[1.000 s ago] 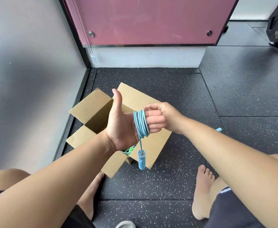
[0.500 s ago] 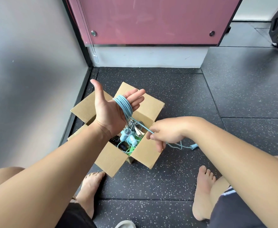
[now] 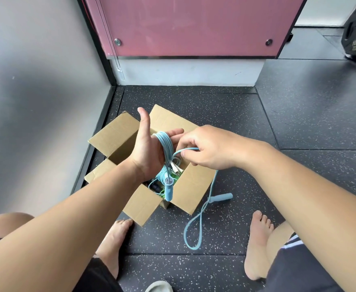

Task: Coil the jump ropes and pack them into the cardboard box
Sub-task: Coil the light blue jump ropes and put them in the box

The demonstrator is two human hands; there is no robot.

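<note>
Flat with thumb up, the left hand [image 3: 146,150] serves as a spool for the blue jump rope [image 3: 166,144]. The right hand [image 3: 210,148] pinches its loose strand alongside, both above the cardboard box [image 3: 194,186], ready for dropping in.

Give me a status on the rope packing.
Done: other ropes already lie in the open cardboard box. In hand: the light blue jump rope is partly wound round the left hand, one handle dangling; the right hand pinches the free strand. Left: a slack loop and the second handle lie on the floor, to be wound, then the coil goes in the box.
</note>
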